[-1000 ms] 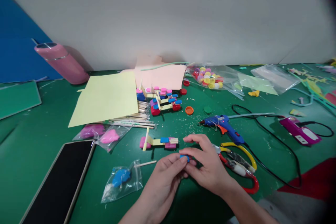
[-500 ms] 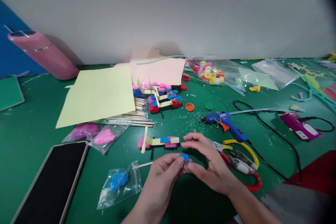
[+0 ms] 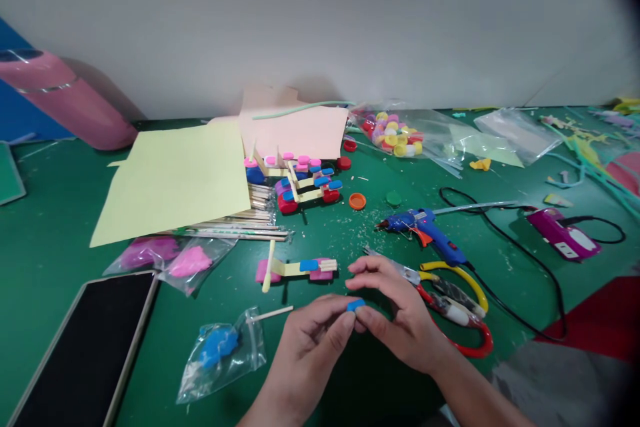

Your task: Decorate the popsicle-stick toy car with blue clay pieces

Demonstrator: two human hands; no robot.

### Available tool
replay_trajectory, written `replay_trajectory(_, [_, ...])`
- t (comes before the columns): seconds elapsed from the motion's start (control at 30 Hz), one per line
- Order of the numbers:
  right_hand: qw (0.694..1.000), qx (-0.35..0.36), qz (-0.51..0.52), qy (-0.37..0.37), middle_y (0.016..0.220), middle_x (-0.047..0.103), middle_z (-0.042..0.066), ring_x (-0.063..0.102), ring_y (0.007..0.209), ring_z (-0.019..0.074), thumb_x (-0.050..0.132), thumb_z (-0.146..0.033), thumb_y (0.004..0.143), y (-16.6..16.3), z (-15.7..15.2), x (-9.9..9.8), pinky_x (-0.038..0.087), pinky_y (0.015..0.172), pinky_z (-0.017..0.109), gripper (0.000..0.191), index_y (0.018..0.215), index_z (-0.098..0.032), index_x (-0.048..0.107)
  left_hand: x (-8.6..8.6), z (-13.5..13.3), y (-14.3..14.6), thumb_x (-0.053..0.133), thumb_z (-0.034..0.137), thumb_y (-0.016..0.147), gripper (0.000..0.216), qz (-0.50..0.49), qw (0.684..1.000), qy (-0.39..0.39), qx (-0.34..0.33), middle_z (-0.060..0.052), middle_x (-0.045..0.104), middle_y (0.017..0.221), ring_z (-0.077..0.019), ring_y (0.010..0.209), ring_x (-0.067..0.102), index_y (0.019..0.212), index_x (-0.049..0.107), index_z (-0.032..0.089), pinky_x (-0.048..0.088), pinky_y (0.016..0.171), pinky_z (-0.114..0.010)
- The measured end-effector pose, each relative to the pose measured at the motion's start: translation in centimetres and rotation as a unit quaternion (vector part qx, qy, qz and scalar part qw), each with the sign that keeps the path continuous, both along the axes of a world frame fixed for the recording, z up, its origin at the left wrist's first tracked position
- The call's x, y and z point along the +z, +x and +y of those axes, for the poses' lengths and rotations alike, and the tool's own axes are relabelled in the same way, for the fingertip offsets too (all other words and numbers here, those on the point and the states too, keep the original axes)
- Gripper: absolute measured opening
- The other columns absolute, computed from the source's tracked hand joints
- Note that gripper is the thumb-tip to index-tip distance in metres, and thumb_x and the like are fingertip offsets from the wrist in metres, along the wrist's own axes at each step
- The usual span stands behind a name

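A small blue foam piece (image 3: pixel 355 305) is pinched between the fingertips of my left hand (image 3: pixel 305 347) and my right hand (image 3: pixel 400 320), low in the middle of the green table (image 3: pixel 60 260). Just beyond my fingers lies a craft-stick toy car (image 3: pixel 295 270) with pink wheels and a blue piece on top. Left of my left hand lie a loose wooden stick (image 3: pixel 270 314) and a clear bag of blue foam pieces (image 3: pixel 220 350).
Pliers with yellow and red handles (image 3: pixel 457 310) and a blue glue gun (image 3: pixel 425 230) with a black cord lie to the right. Finished stick cars (image 3: pixel 300 180), yellow paper (image 3: pixel 175 177), bags of pink foam (image 3: pixel 175 257), a bag of bottle caps (image 3: pixel 397 137) and a dark tablet (image 3: pixel 80 347) surround the spot.
The camera has drifted right, so the table's things shifted left. Both hands stayed together on the blue piece and turned it slightly between the fingertips.
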State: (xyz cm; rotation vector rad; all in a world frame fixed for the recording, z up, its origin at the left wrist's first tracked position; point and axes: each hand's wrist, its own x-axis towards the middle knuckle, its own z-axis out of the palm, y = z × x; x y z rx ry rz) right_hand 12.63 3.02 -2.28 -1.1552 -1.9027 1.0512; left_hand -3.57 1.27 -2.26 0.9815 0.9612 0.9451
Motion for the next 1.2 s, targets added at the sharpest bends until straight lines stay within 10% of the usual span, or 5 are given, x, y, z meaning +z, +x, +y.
replay_trajectory(0.83, [0.996, -0.01, 0.032, -0.083, 0.117, 0.043, 0.002, 0.042, 0.11, 0.015, 0.052, -0.02, 0.08, -1.2, 0.6, -0.1, 0.037, 0.087, 0.023, 0.028, 0.107, -0.027, 0.054, -0.3, 0.1, 0.7, 0.045, 0.021, 0.082, 0.028, -0.162, 0.975, -0.152, 0.007, -0.004, 0.064, 0.073, -0.0163, 0.078, 0.055, 0.063, 0.065, 0.015, 0.037, 0.08, -0.029])
replay_trajectory(1.2, [0.999, 0.004, -0.045, 0.027, 0.115, 0.042, 0.006, 0.043, 0.108, 0.018, 0.059, -0.023, 0.075, -0.1, 0.5, -0.2, 0.036, 0.092, 0.029, 0.031, 0.106, -0.022, 0.054, -0.2, 0.2, 0.6, 0.052, 0.018, 0.078, 0.019, -0.206, 0.954, -0.211, 0.052, -0.004, 0.065, 0.064, -0.0125, 0.065, 0.055, 0.074, 0.069, 0.014, 0.04, 0.071, -0.025])
